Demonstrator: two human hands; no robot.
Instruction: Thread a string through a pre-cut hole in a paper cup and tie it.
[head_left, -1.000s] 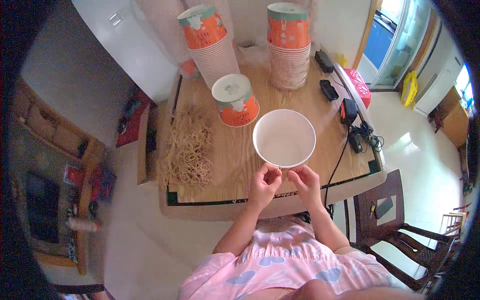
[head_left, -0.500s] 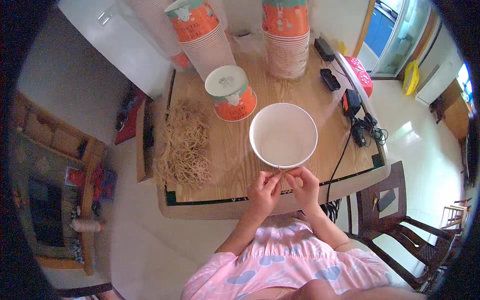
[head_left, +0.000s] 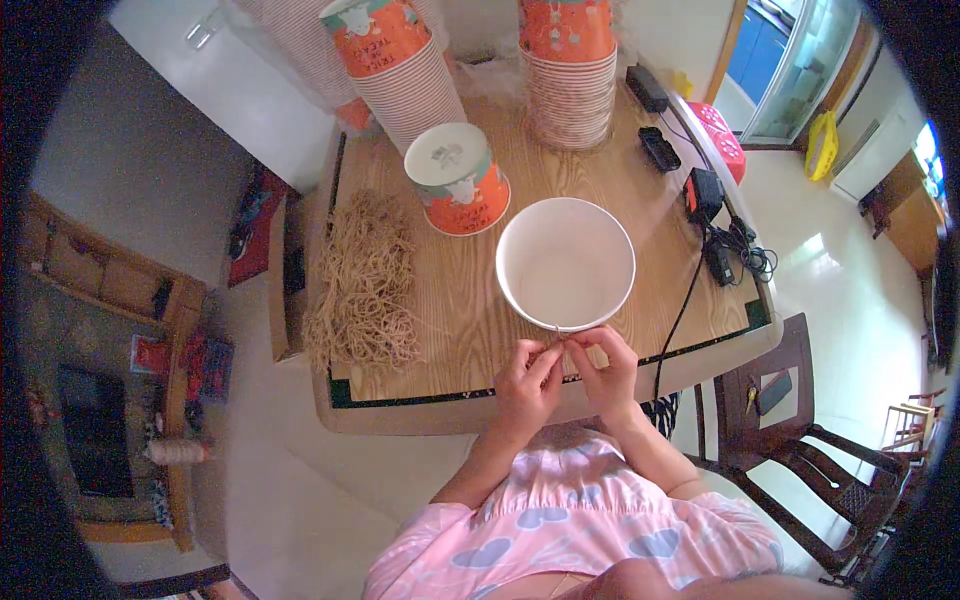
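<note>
Head view shows a wooden table [head_left: 600, 180] with a heap of tan strings [head_left: 365, 285] on its left part and a white paper bucket [head_left: 565, 262] standing open near its front edge. Just below the bucket rim, the left hand [head_left: 527, 385] and right hand [head_left: 604, 372] are close together, both pinching a thin string [head_left: 560, 335].

A home used for piecework. A wooden bench [head_left: 470, 300] carries stacked paper bowls [head_left: 570, 70] and a heap of tan strings [head_left: 365, 280]. Tiled floor [head_left: 840, 260], a wooden chair [head_left: 800, 450] and a glazed door [head_left: 790, 60] surround it.
</note>
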